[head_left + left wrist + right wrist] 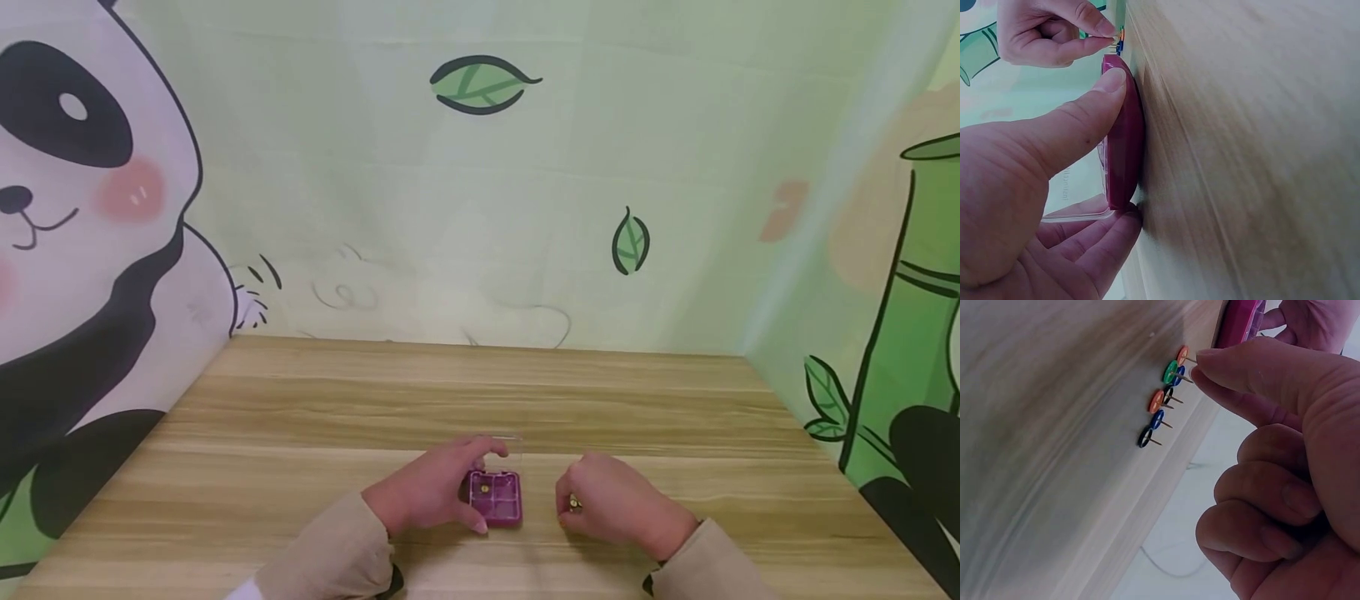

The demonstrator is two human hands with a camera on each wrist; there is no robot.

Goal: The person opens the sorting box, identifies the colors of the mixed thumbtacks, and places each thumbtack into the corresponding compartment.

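Observation:
My left hand [431,492] grips a small purple box [506,522] between its thumb [1085,115] and fingers. The box's clear lid [1079,217] stands open at the far side, and one small gold-coloured piece [485,489] lies in its back left compartment. To the right of it, my right hand [618,504] is low over the table, thumb and forefinger pinching the pin of an orange thumbtack [1182,355], with the other fingers curled in. Beside that lie several more thumbtacks, including a green one [1171,372] and a black one [1145,437], pins pointing up.
The wooden table [300,417] runs back to a pale green cloth wall [375,167] printed with leaves. A printed panda [172,300] covers the left side, printed bamboo [892,350] the right.

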